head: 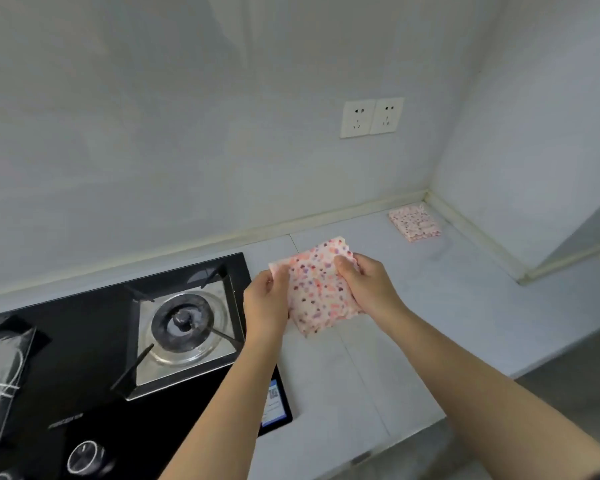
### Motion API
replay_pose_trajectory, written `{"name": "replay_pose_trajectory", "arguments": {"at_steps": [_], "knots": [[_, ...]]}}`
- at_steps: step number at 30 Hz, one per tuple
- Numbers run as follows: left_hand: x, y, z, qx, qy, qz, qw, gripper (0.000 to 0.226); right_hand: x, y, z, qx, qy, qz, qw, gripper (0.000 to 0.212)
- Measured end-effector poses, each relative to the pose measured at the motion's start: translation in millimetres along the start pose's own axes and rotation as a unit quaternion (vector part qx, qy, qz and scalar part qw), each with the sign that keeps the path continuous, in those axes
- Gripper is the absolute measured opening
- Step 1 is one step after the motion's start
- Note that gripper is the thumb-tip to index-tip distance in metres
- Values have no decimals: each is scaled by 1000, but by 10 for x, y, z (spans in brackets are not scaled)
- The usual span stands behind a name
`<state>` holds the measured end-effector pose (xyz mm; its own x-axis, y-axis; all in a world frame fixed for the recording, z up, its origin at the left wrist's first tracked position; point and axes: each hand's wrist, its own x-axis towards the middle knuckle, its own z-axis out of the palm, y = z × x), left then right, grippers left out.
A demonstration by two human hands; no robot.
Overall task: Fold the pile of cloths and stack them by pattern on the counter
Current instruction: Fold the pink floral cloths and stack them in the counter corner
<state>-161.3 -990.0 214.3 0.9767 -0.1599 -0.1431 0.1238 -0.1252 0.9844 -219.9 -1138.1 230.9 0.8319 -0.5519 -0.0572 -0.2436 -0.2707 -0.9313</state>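
Cloth (321, 289), white with pink and purple dots, is held up in the air over the table (413, 323), just right of the hob (84, 341), with its lower corner hanging close to the surface; can't tell if it touches. Left hand (265, 299) pinches the upper left edge, thumb on the front face and fingers curled behind. Right hand (368, 285) grips the upper right edge the same way, so both hands are clamped on the fabric and neither is free. The piece looks compact, probably folded at least once, but the layer count isn't readable. Folded stack (414, 223) lies flat in the far right corner of the table, against the back wall and well apart from the hands. Its print looks like a similar pink pattern, but it's too small to confirm a match. The unfolded pile is not in view. Two wall sockets (371, 117) sit above the table, and the burner (184, 323) on the hob is left of the hands. My read: mid-fold on one cloth, with at least one already stacked. The next move calls for bringing the edges together squarely, checking the pattern against the corner stack, then reaching far right to lay it on top with its edges aligned, or starting a second stack beside it if the prints differ.
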Motion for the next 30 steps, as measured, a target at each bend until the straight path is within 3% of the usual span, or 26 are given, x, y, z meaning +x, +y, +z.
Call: {"name": "replay_pose_trajectory", "arguments": {"at_steps": [5, 11, 17, 24, 30], "knots": [[215, 82, 561, -26, -19, -63, 997, 22, 438, 133, -362, 24, -59, 54, 997, 40], [512, 141, 1438, 46, -40, -18, 998, 24, 974, 438, -724, -19, 81, 56, 995, 34], [856, -29, 2448, -11, -116, -168, 979, 37, 1612, 1006, -1347, -55, 126, 93, 986, 35], [1439, -422, 3465, 44, -64, -189, 979, 38, 2488, 1824, -1857, -153, 84, 94, 980, 24], [2096, -526, 4414, 119, -37, -112, 986, 35, 3367, 2378, -2185, -182, 160, 48, 969, 24]]}}
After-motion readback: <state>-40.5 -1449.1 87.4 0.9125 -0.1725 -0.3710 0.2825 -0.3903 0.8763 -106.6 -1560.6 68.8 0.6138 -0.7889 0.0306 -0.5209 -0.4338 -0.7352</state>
